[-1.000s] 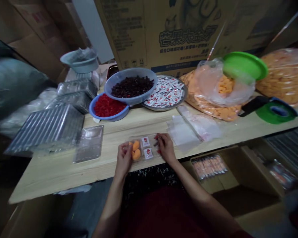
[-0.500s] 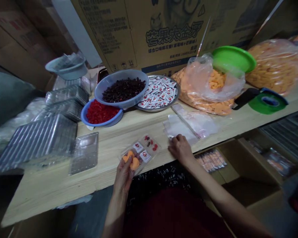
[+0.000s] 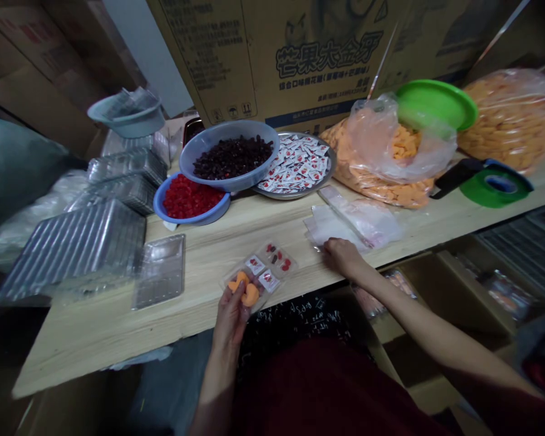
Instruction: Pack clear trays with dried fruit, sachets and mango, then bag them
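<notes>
At the front edge of the wooden bench (image 3: 91, 327), the left hand (image 3: 231, 321) is closed on the near corner of a clear tray (image 3: 258, 278), which is lifted and tilted. The tray has three kinds of contents: orange pieces (image 3: 240, 283) by the hand, two white sachets (image 3: 262, 272) at its middle, and red pieces (image 3: 284, 261) at its far end. The right hand (image 3: 344, 255) lies partly curled, touching the near edge of the plastic bags (image 3: 331, 225); whether it has hold of a bag cannot be determined.

Behind these stand a blue bowl (image 3: 191, 212) of red pieces, a grey bowl (image 3: 229, 130) of dark berries, and a steel tray (image 3: 318, 178) of sachets. Stacked clear trays (image 3: 72, 251) lie at left.
</notes>
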